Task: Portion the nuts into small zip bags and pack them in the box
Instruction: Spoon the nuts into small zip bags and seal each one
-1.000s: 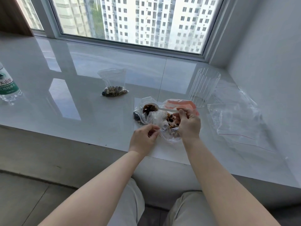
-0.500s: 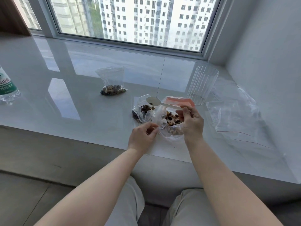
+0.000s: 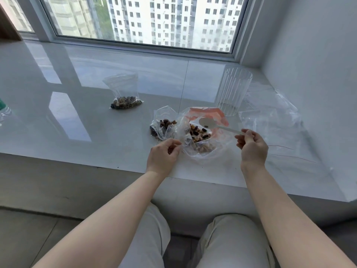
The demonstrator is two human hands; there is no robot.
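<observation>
A large clear bag of mixed nuts (image 3: 201,139) with an orange-red patch lies open near the sill's front edge. My left hand (image 3: 164,154) pinches its left rim. My right hand (image 3: 251,146) pinches the handle of a white plastic spoon (image 3: 209,123), whose bowl hovers over the nut bag with a bit or two on it. A small zip bag (image 3: 163,125) partly filled with nuts sits just left of the big bag. Another small zip bag (image 3: 124,97) with nuts stands farther back left.
A clear ribbed plastic container (image 3: 232,91) stands behind the nut bag at the right. Empty clear zip bags (image 3: 274,128) lie spread at the right by the wall. A water bottle (image 3: 2,111) shows at the far left edge. The glossy sill (image 3: 77,120) ends just before my knees.
My right hand has moved right and swung the spoon from the small bag over to the large nut bag. The left hand keeps its pinch on the bag's rim.
</observation>
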